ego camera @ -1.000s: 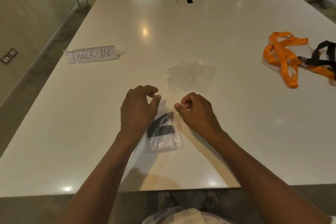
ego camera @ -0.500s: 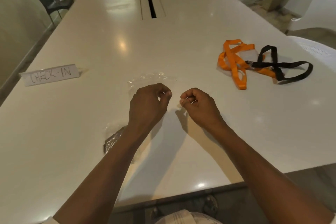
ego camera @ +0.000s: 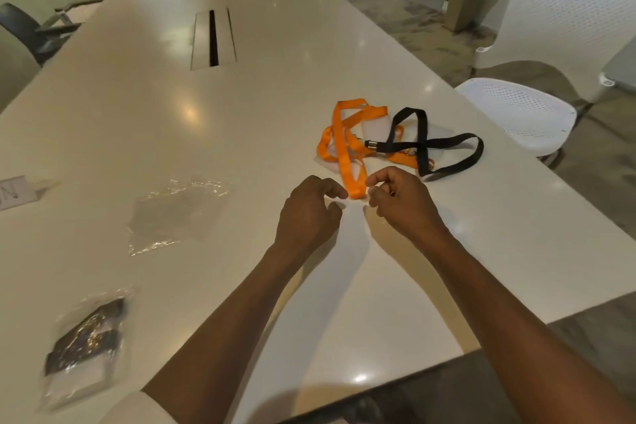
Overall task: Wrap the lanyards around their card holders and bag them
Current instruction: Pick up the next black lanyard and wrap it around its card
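Note:
An orange lanyard (ego camera: 346, 148) and a black lanyard (ego camera: 437, 144) lie tangled on the white table (ego camera: 241, 113), over clear card holders (ego camera: 377, 129). My left hand (ego camera: 309, 213) and my right hand (ego camera: 399, 203) hover side by side just short of the orange strap's near end, fingers loosely curled, holding nothing. A filled clear bag (ego camera: 84, 344) with a wrapped black lanyard and its card holder lies at the near left. Empty clear bags (ego camera: 175, 213) lie left of my hands.
A white name card (ego camera: 13, 191) sits at the left edge. A cable slot (ego camera: 213, 38) runs down the table's middle. A white mesh chair (ego camera: 537, 55) stands at the right, a dark chair (ego camera: 27, 31) at the far left. The table's near edge is below my forearms.
Both hands have left the filled bag, which now lies at the near left, and moved right toward the orange lanyard. My view has swung to the right.

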`<state>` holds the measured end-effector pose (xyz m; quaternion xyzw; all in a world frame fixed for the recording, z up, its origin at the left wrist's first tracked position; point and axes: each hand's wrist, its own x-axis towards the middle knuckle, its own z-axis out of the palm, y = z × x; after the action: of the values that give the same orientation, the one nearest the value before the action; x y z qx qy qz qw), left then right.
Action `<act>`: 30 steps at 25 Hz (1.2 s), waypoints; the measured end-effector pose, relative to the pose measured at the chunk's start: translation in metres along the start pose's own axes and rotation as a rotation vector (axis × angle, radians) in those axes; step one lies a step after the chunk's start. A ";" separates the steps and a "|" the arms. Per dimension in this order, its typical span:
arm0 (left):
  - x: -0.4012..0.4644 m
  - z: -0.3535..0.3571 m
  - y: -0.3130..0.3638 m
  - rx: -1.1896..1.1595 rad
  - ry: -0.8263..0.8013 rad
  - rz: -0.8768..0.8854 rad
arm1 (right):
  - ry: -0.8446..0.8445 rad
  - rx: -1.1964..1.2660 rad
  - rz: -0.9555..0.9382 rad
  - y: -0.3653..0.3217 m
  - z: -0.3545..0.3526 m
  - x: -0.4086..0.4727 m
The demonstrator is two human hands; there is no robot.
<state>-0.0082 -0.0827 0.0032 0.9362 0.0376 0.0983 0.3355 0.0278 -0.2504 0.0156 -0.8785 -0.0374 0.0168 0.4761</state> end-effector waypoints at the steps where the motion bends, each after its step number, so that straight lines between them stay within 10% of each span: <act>1: 0.007 0.007 0.005 -0.001 0.016 0.008 | 0.003 0.002 0.000 0.006 -0.008 0.006; 9: 0.066 0.036 0.023 0.108 0.137 0.065 | 0.072 -0.066 -0.155 0.011 -0.053 0.077; 18: 0.096 0.040 0.012 0.251 0.194 0.143 | -0.072 -0.722 -0.309 0.000 -0.021 0.127; 30: 0.111 0.020 0.015 0.201 0.179 0.114 | 0.167 -0.403 -0.385 -0.075 -0.091 0.177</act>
<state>0.1044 -0.0916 0.0152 0.9531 0.0238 0.1960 0.2295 0.2059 -0.2713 0.1289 -0.9305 -0.1666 -0.1539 0.2876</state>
